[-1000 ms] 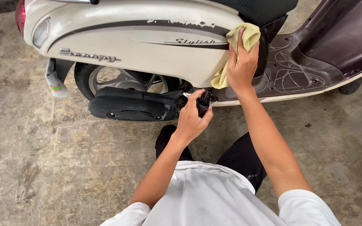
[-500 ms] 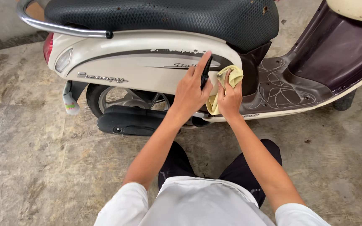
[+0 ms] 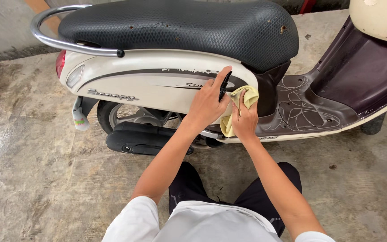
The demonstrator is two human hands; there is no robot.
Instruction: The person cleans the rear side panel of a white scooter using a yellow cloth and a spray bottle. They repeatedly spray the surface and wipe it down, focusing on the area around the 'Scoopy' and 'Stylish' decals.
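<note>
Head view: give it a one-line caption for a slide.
Left hand holds a small black tool beside a yellow cloth in the right hand, against a cream scooter.

1. Both our bare arms reach fwd and up from white short sleeves, elbows slightly bent, forearms converging.
2. Our left hand (image 3: 207,105) is back-up, wrist straight, index finger stretched out, other fingers curled round something small and dark; grip closed.
3. Our right hand (image 3: 243,118) sits just beside the left one, nearly touching, knuckles up, fingers bunched tight round what it holds.
4. Right forearm runs steeper than left; both wrists roughly level w/ each other.
</note>
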